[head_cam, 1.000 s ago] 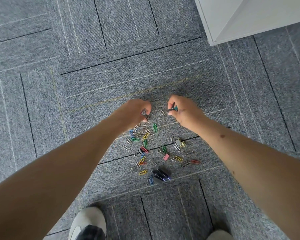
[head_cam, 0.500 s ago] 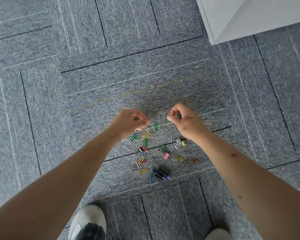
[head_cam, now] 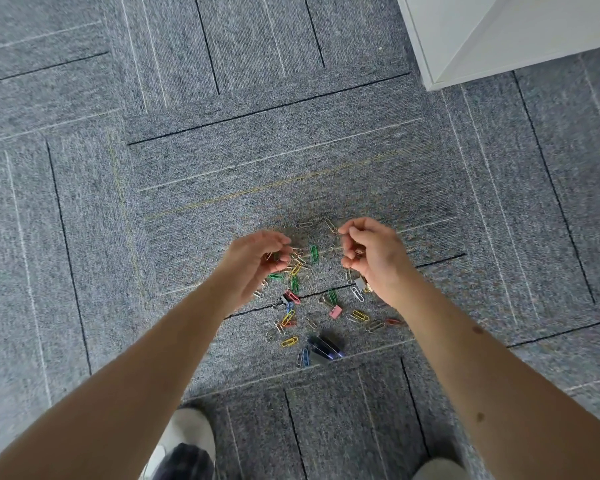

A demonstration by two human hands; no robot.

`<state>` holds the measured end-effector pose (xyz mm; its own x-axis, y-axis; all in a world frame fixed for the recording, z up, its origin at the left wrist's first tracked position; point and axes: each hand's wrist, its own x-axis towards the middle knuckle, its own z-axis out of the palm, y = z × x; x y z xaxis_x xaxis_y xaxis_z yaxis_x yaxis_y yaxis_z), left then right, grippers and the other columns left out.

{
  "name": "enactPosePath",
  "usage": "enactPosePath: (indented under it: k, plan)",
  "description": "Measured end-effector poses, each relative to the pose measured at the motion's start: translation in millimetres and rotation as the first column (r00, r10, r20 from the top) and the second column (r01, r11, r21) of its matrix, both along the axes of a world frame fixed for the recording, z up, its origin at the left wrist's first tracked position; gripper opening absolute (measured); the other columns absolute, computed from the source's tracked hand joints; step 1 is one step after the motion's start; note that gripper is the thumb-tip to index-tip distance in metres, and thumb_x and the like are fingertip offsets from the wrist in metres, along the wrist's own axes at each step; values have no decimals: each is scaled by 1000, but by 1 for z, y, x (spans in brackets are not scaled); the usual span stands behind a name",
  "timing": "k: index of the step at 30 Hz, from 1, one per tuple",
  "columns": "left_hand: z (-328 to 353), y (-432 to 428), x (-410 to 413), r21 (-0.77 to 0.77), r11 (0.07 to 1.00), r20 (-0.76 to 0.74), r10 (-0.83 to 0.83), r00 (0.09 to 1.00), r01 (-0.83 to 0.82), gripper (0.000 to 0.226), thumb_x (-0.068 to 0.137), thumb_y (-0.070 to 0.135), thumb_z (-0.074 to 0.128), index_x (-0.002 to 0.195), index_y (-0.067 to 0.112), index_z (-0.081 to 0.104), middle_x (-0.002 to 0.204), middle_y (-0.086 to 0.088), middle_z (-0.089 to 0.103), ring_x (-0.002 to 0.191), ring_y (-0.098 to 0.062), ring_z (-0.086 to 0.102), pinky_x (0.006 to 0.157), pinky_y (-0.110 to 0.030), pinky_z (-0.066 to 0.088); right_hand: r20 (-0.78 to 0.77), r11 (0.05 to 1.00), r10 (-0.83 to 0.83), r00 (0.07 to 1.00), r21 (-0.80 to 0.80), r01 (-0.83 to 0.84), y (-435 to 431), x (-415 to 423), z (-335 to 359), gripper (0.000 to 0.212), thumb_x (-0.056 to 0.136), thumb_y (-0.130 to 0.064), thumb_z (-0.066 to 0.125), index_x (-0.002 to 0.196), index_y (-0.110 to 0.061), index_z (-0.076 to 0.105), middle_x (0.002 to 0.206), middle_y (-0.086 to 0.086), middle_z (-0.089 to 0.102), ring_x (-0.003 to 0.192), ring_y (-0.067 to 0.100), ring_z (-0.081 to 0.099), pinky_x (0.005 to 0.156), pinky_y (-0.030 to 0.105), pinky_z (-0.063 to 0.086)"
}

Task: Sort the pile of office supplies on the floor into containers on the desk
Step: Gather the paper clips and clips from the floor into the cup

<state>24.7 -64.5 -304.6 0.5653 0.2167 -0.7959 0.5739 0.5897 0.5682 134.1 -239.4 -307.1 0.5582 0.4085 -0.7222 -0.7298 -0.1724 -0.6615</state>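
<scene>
I had the left hand (head_cam: 257, 261) and right hand (head_cam: 374, 261) each gripping a few paper clips (head_cam: 357, 252) just above the far end of the pile (head_cam: 289, 341) on the carpet (head_cam: 222, 168).

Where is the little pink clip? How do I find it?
On the grey carpet, find the pile of paper clips. Near its middle, just below a green paper clip, lies the pink clip. It is a solid pink block, while its neighbours are thin wire loops.
</scene>
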Motion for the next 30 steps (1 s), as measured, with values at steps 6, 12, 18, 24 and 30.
enactPosePath:
  k: [6, 12, 18, 24, 30]
  plan:
    - [-5, 5, 7, 479, 782, -152, -373, 915, 398, 14, 93, 26, 61, 84, 15, 60, 74, -1, 56, 63, -11, 48, 58, -21, 44, -12, 993, 54, 998, -100, -55, 9, 8, -3, 18, 92, -3, 43, 77, -11, 47, 70, 4, 47, 60, 15, 43, 56, 29, 40]
    - [-1, -4, 38, 702, 506, -236, -499, 834, 502, 18, 88, 24, 67, 105, 23, 60, 66, 7, 47, 52, -6, 35, 45, -13, 33, 469, 865, 455, 757, -435, -250, 14, 5, -9, 14, 95, -19, 57, 87, -10, 51, 68, -3, 49, 48, 8, 38, 42, 17, 32]
    - [-3, -11, 51, 707, 435, -310, -518, 797, 558, 19, 88, 22, 68, 104, 23, 60, 70, 7, 51, 47, -6, 39, 40, -11, 34, 487, 761, 586, 648, -605, -234, 26, 2, -22, 11, 92, -11, 63, 99, -10, 55, 75, 4, 62, 43, 7, 47, 35, 17, 37]
    - [3, -9, 56, 687, 351, -362, -594, 718, 636, 4, 92, 23, 63, 91, 20, 62, 83, 7, 51, 52, -4, 44, 44, -14, 38, 466, 732, 612, 639, -638, -236, 31, 4, -18, 3, 95, -5, 58, 94, -4, 61, 84, 2, 63, 50, -2, 48, 38, 12, 40]
    - [4, 5, 48, 656, 464, -303, -561, 771, 595, 9, 94, 27, 60, 90, 19, 60, 87, 10, 57, 65, -4, 49, 57, -14, 41, 447, 720, 664, 599, -599, -351, 27, 7, -5, 8, 100, -14, 50, 98, -7, 51, 73, -4, 51, 48, 2, 41, 38, 14, 35]
